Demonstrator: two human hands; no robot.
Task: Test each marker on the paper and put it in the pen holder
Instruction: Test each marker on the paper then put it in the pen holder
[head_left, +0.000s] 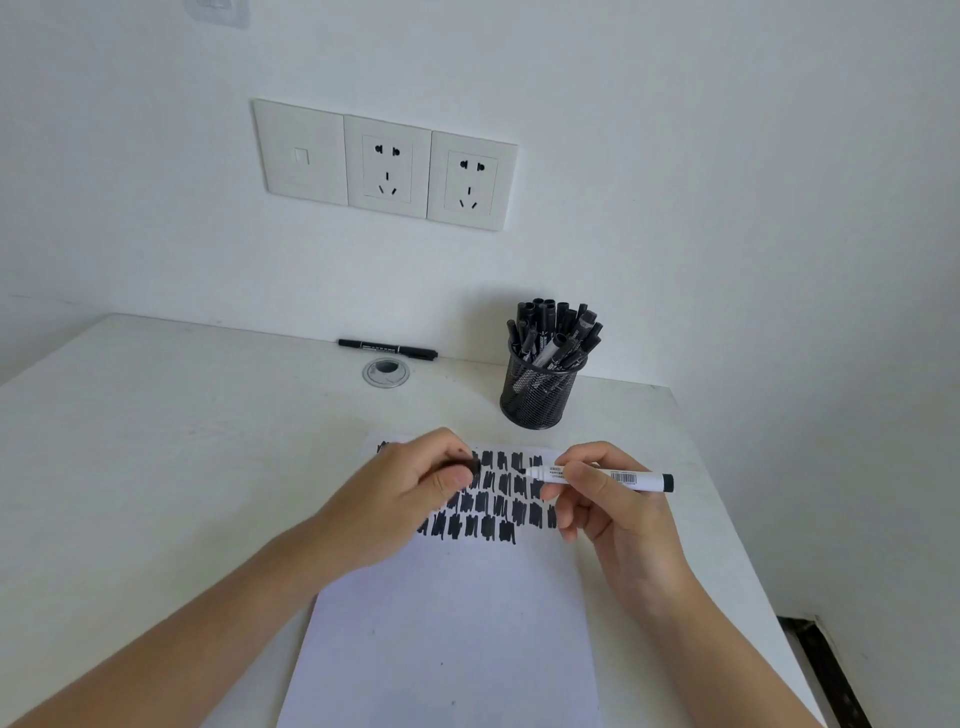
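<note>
My right hand grips a white marker with a black end, held level above the paper, its uncapped tip pointing left. My left hand pinches the marker's black cap a short way from that tip. Under both hands lies a white sheet of paper, its upper part covered with rows of black test scribbles. A black mesh pen holder stands behind the paper to the right, packed with several black markers. One thin black marker lies by the wall.
A round grey cable grommet sits in the white desk just in front of the thin marker. Wall sockets are above. The desk's right edge drops to a dark floor strip.
</note>
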